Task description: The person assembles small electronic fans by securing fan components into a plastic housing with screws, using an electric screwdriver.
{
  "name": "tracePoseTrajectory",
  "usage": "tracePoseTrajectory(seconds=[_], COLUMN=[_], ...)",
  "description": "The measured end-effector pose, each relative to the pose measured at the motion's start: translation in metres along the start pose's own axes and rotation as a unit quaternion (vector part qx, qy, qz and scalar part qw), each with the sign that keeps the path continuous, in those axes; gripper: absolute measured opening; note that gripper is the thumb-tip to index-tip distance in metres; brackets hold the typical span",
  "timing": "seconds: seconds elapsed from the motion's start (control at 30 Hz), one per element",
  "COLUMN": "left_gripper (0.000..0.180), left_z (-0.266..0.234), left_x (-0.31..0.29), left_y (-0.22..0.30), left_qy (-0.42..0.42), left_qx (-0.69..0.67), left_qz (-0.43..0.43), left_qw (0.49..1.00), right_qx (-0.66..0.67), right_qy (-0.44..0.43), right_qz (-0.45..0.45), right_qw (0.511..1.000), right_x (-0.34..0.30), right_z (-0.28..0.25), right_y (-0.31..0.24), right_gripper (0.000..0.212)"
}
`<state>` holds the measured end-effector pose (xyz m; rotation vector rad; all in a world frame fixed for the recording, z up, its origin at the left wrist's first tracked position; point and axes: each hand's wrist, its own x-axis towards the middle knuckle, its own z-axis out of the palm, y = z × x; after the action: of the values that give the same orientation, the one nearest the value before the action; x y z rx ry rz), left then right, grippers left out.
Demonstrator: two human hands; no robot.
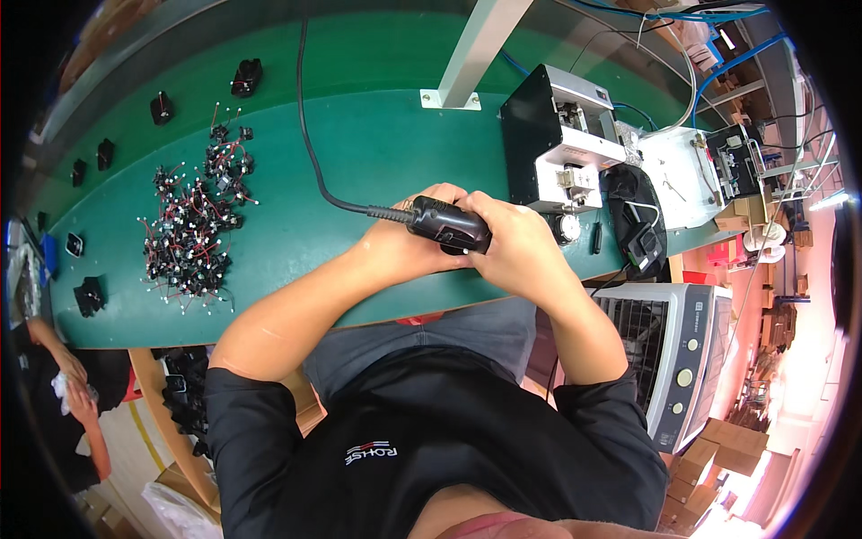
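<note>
In front of my body, over the near edge of the green bench, I hold a thick black corded hand device (pixel 447 225). My left hand (pixel 404 244) is closed around its underside near the cord end. Around the opposite end, my right hand (pixel 516 235) grips it with the thumb along its side. A black cable (pixel 314 162) runs from a ribbed sleeve on the device up to the back of the bench. What lies beneath the device is hidden by my hands.
Left on the green bench (pixel 377 144) lies a heap of small black parts with red wires (pixel 193 234). Several black pieces line the far left, one a black block (pixel 244 78). A black-and-white machine (pixel 561 144) stands right, beside a black bag (pixel 633 216). Another person's hands (pixel 76 386) show far left.
</note>
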<state>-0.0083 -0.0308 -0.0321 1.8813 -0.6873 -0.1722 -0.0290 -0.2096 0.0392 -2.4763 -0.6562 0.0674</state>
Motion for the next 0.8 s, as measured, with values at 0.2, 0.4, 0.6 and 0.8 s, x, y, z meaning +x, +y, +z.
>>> tracePoseTrajectory(seconds=[0.2, 0.4, 0.6, 0.8], left_gripper=[0.058, 0.071, 0.078, 0.078], left_z=[0.001, 0.004, 0.003, 0.012], left_x=[0.001, -0.001, -0.002, 0.001], left_y=[0.001, -0.006, 0.004, 0.01], left_qy=[0.0, -0.014, 0.074, 0.019], left_qx=[0.055, -0.005, 0.092, 0.124], left_qz=[0.034, -0.018, -0.039, -0.062], left_qw=[0.998, 1.0, 0.992, 0.99], right_qx=[-0.026, 0.053, 0.246, 0.44], right_qy=[-0.008, 0.0, 0.243, 0.448], right_qz=[-0.006, 0.048, 0.221, -0.079], right_qw=[1.0, 0.997, 0.912, 0.774], right_x=[0.002, 0.0, -0.026, -0.019], right_z=[0.004, -0.009, -0.074, -0.103], right_y=[0.005, 0.002, 0.007, 0.066], right_gripper=[0.042, 0.035, 0.031, 0.095])
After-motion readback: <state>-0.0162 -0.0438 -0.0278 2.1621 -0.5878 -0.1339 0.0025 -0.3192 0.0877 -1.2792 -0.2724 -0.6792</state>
